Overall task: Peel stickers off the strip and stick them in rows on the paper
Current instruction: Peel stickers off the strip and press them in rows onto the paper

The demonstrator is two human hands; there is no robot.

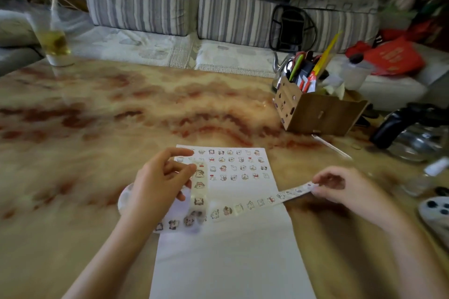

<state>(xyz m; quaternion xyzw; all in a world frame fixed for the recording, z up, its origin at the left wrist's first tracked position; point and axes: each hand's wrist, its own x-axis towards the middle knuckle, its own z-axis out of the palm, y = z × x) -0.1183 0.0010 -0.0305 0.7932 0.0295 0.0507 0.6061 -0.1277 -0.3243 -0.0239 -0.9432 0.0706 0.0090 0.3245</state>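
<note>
A sticker strip (261, 201) crosses the white paper (230, 262) at lower centre, its long axis rising from lower left to right. There the right hand (340, 187) pinches its end, palm down. The left hand (158, 182), fingers curled, pinches a clear upright length (199, 187) beside the sticker rows (233, 164) — all on a marbled table (121, 116).

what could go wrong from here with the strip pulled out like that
The strip is stretched across the paper between the left hand and right hand; a hard tug might tear it. It also doubles over itself near the left hand, so exposed stickers could catch on each other or on the paper outside the rows.
</note>
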